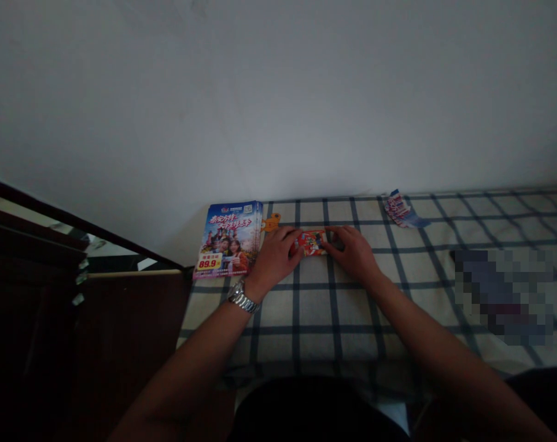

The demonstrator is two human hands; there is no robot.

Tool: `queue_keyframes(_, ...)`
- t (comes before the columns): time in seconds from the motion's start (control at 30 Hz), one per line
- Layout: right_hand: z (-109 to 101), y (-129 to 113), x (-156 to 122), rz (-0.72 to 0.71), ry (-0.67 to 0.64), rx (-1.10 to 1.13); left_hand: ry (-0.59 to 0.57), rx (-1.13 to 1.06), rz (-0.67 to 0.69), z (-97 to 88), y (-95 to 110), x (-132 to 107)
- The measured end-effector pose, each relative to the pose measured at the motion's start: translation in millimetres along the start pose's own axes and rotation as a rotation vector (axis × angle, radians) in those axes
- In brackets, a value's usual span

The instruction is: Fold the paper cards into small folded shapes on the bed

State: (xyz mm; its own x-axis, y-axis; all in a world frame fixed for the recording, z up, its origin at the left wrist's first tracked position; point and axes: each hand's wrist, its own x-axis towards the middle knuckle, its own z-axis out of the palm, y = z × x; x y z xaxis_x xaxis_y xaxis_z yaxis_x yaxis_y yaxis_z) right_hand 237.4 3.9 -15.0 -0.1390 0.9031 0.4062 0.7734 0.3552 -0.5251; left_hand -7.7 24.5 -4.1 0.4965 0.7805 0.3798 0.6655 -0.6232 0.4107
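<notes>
A small red printed piece of paper (312, 243) with colourful figures lies flat across the checked cloth between my hands. My left hand (278, 255), a steel watch on its wrist, has its thumb and fingers closed on the paper's left end. At the right end, my right hand (353, 250) pinches the paper between thumb and fingers. Left of my left hand sits a stack of blue and pink flyers (229, 236), the top one marked 89.9. An orange bear-shaped piece (272, 222) shows just behind my left hand, partly covered by it.
A crumpled, pleated strip of printed paper (400, 212) lies farther back on the right. Nearer on that side, a dark item is pixelated out. The checked cloth (315, 310) runs back to a pale wall (278, 110); a dark wooden rail (75, 221) slants at left.
</notes>
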Motion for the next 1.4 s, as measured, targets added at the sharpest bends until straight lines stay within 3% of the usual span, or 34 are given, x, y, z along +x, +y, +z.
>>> queue_keyframes(0.43,3.2,4.8,-4.6,-0.098,-0.049,-0.123,-0.038,0.025,0.002,-0.6,-0.6,-1.6)
queue_keyframes(1.1,-0.9,-0.9,1.1,-0.128,-0.127,0.027,-0.049,0.000,0.016,-1.4,-1.9,-3.3)
queue_keyframes(1.4,-1.3,0.6,-1.1,-0.061,-0.139,0.024,-0.076,-0.179,0.040,-5.6,1.8,-2.5)
